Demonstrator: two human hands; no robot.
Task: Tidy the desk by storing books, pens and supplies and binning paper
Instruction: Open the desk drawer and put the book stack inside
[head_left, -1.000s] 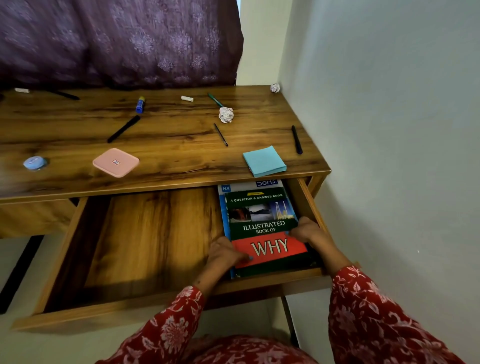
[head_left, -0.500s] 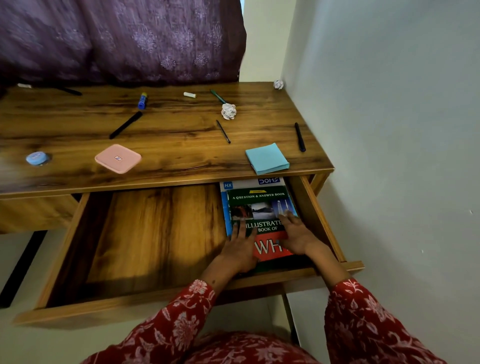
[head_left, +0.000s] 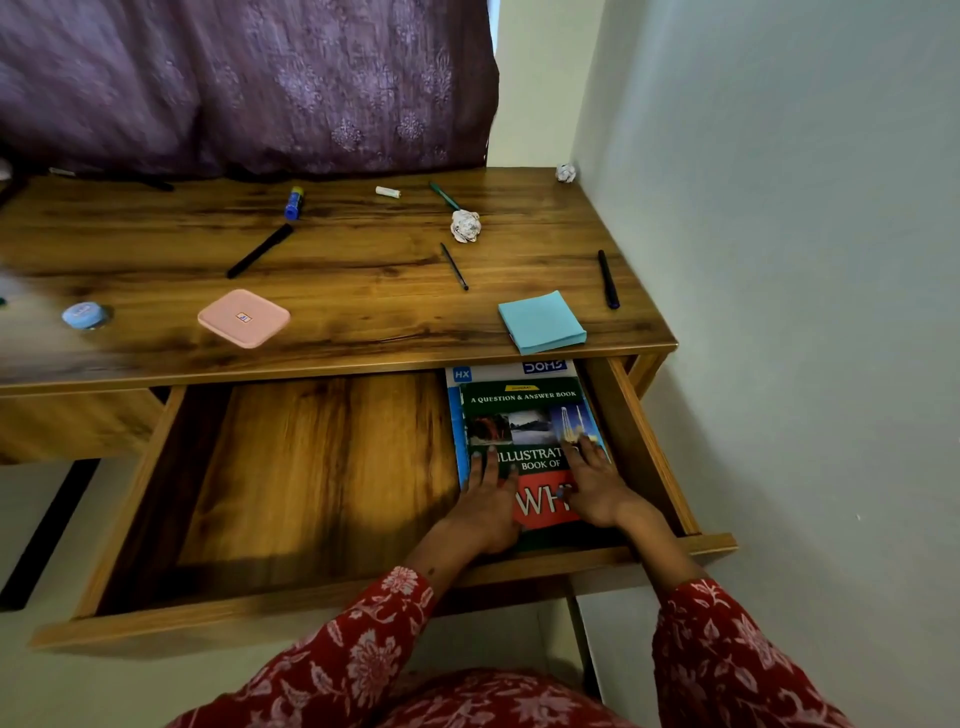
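Books (head_left: 524, 410) two stacked in drawer (head_left: 322, 467), two hands flat on top: left hand (head_left: 488, 504), right hand (head_left: 597, 488)

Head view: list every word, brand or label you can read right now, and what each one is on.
"A QUESTION & ANSWER BOOK", "ILLUSTRAT", "BOOK OF", "WH": green book in the drawer, partly covered by the left hand and right hand.
"HX": notebook underneath, left corner.
"DOMS": same notebook, printed upside down.
Yellow tag on the green book: too small.
Pink case label: too small.
Blue round tin: blurred.
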